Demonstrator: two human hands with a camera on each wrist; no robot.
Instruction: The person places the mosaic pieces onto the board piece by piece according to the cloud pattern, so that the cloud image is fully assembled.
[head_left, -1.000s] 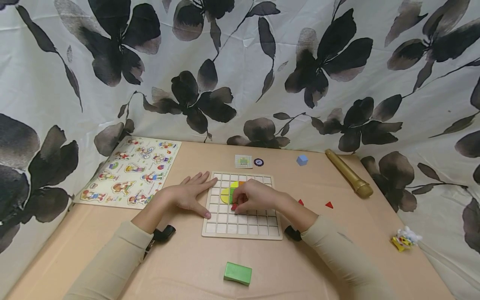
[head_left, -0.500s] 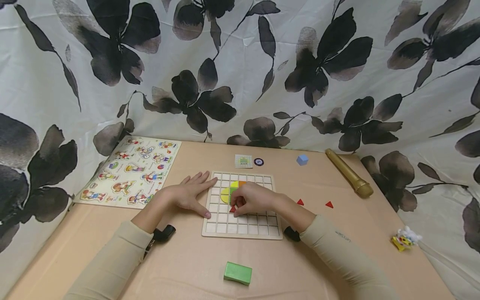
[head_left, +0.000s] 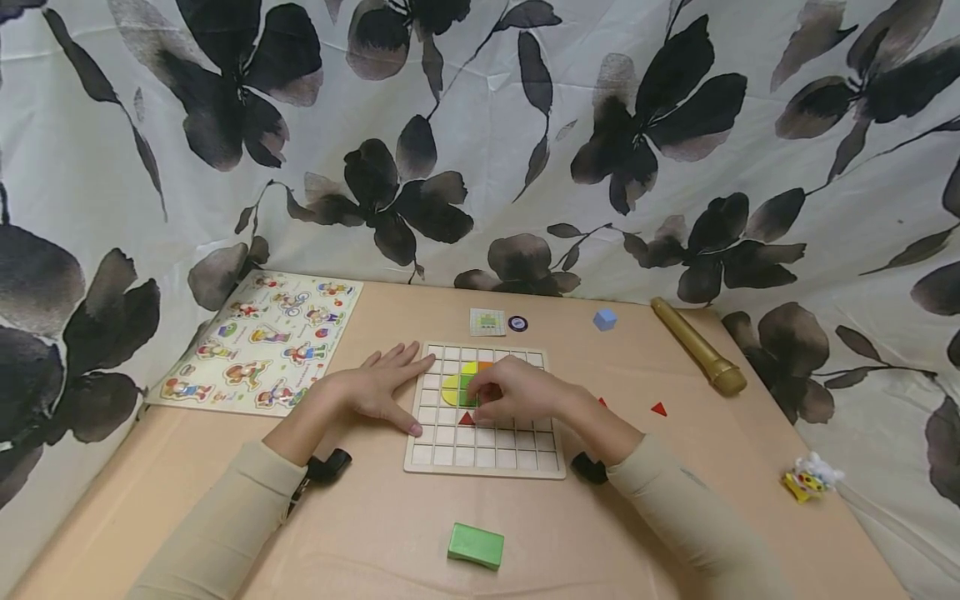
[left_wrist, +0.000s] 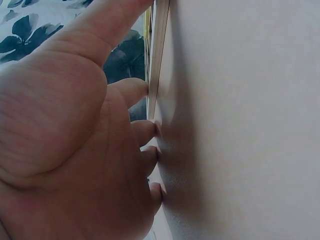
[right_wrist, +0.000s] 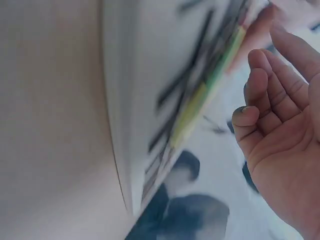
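A white gridded board [head_left: 465,457] lies in the middle of the table. On it sit yellow curved pieces [head_left: 451,390], a green piece [head_left: 466,391], an orange piece [head_left: 485,365] and a red triangle [head_left: 467,419]. My left hand [head_left: 378,387] is spread at the board's left side, thumb and fingertips by its edge; the left wrist view shows fingertips meeting the board's side [left_wrist: 159,60]. Over the board's middle is my right hand [head_left: 521,392], its fingers loosely bent, just right of the red triangle. Nothing shows in its grasp in the right wrist view, where the hand [right_wrist: 290,115] appears apart from the board.
A picture sheet [head_left: 255,350] lies at the left. Behind the board are a small patterned card [head_left: 487,322], a round dark disc [head_left: 517,324] and a blue cube [head_left: 604,320]. Rightward lie a gold microphone-shaped object [head_left: 697,348], red triangles [head_left: 658,409] and a small toy [head_left: 812,478]. A green block [head_left: 476,547] sits in front.
My right hand has let go of the red triangle and shifted slightly right, leaving it lying on the board. My left hand has stayed in place.
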